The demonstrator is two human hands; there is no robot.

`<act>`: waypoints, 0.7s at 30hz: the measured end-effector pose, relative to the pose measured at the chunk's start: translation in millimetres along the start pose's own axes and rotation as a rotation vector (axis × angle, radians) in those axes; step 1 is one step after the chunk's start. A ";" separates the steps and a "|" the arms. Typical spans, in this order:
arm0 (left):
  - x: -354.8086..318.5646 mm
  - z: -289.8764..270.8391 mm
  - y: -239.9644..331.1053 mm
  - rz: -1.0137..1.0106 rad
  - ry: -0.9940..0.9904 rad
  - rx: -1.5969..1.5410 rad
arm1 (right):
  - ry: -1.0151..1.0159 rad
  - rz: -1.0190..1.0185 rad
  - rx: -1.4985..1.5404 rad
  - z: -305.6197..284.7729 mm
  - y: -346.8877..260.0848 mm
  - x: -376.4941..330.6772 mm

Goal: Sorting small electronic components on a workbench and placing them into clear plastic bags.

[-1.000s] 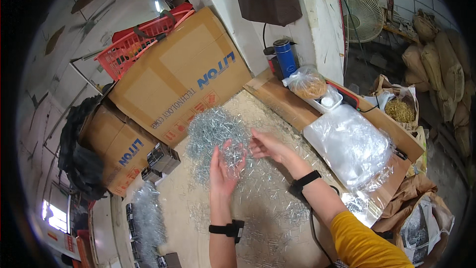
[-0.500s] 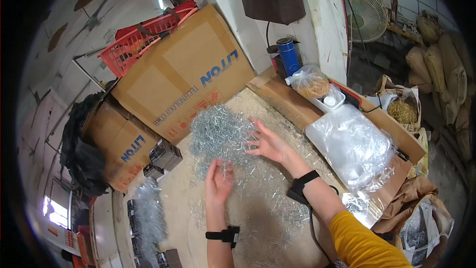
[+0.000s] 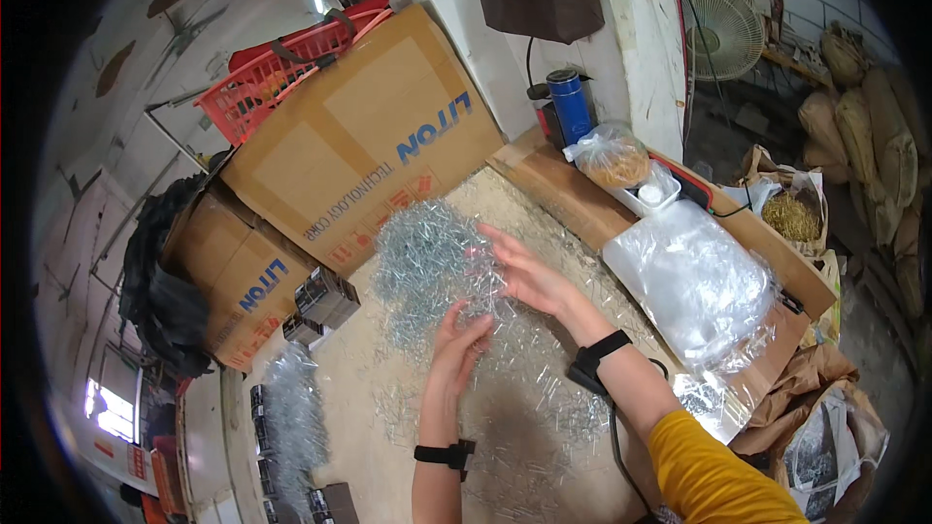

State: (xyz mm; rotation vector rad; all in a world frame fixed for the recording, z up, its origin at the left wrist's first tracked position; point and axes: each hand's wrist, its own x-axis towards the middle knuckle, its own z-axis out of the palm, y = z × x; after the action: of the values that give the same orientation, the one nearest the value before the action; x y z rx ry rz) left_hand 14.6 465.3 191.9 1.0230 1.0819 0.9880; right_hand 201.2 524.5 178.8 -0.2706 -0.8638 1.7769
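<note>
A heap of thin, silver, nail-like metal pieces [image 3: 419, 257] lies on the pale worktable [image 3: 354, 398], with loose ones scattered around it. My right hand [image 3: 529, 279] is at the heap's right side, fingers stretched out toward it and palm turned inward. Lower down, my left hand [image 3: 459, 344] is at the heap's near edge, with fingers slightly curled and the thumb apart. A few metal pieces show in the gap between the two hands. Whether any rest on the fingers is too fine to make out.
Large cardboard boxes [image 3: 359, 126] stand behind and left. Small dark boxes [image 3: 325, 297] and a clear plastic bag of metal pieces [image 3: 294, 417] line the left edge. At right are clear plastic bags [image 3: 689, 281], a white tub [image 3: 655, 196] and a blue flask [image 3: 569, 107].
My left hand has moved right and slightly up, closer to my right hand. The right hand has shifted slightly, its fingers still at the heap.
</note>
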 end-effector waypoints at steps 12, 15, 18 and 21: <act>3.6 -26.7 8.6 -0.033 0.034 -0.690 | 0.011 -0.109 0.117 -3.5 -13.0 -1.0; 4.1 -30.5 6.5 0.067 -0.058 -0.811 | -0.006 -0.116 0.045 -8.6 -6.1 -6.4; 2.5 -21.8 13.2 0.004 -0.048 -0.776 | -0.006 -0.107 0.009 0.1 -12.1 -2.9; 1.8 -22.2 11.7 0.179 -0.014 -0.587 | -0.024 -0.102 0.017 -7.2 -6.8 -6.0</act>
State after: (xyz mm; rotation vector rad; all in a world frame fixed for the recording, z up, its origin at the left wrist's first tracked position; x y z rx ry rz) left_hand -8.1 473.1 199.3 0.6456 0.6293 1.3390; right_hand 212.6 523.1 176.8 -0.1914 -0.8647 1.6950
